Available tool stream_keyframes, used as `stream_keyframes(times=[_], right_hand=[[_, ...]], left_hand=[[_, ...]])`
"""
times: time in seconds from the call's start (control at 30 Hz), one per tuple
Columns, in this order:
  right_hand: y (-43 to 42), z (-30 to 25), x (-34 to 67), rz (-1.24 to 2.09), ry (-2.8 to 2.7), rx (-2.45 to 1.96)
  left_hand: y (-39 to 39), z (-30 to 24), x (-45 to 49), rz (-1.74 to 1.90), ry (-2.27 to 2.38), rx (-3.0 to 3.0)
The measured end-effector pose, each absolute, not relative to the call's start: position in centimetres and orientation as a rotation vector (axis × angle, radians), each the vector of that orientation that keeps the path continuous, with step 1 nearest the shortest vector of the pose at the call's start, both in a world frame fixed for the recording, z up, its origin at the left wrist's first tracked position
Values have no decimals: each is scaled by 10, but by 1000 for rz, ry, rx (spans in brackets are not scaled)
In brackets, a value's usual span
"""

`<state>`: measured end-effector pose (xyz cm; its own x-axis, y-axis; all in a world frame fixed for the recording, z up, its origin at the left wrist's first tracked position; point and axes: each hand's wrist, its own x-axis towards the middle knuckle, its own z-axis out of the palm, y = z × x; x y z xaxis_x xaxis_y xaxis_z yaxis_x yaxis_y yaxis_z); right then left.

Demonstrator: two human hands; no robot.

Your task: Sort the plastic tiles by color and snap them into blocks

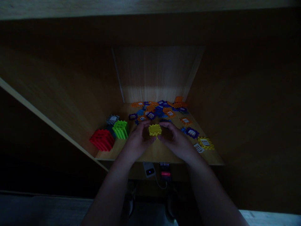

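Between my two hands is a yellow interlocking block piece (155, 129) with notched edges, held above the shelf board. My left hand (140, 138) grips its left side, fingers curved behind and thumb in front. On the opposite side my right hand (174, 138) closes round it in the same way. Whether it is one piece or several stacked together, I cannot tell. Left of my hands stand a green stack of notched pieces (121, 129) and a red stack (102, 140). Orange, purple and blue pieces (160, 110) lie scattered behind my hands.
Wooden side walls and a back panel (156, 72) enclose the shelf (150, 153). At the right lie a yellow window piece (206, 142), a white lattice (198, 148) and a purple piece (192, 132). Below the front edge are a power bank (149, 169) and a cabled phone (165, 172).
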<state>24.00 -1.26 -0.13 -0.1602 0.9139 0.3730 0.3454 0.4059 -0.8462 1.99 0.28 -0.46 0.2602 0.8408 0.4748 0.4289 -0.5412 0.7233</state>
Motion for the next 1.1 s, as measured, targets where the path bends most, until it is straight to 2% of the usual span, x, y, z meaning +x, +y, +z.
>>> stream_keyframes(times=[0.63, 1.1], right_hand=[[-11, -9, 240, 537, -1851, -1226], [-10, -11, 241, 596, -1842, -1187]], left_hand=[[4, -5, 20, 1119, 1234, 2086], [1, 0, 20, 1100, 1180, 2027]])
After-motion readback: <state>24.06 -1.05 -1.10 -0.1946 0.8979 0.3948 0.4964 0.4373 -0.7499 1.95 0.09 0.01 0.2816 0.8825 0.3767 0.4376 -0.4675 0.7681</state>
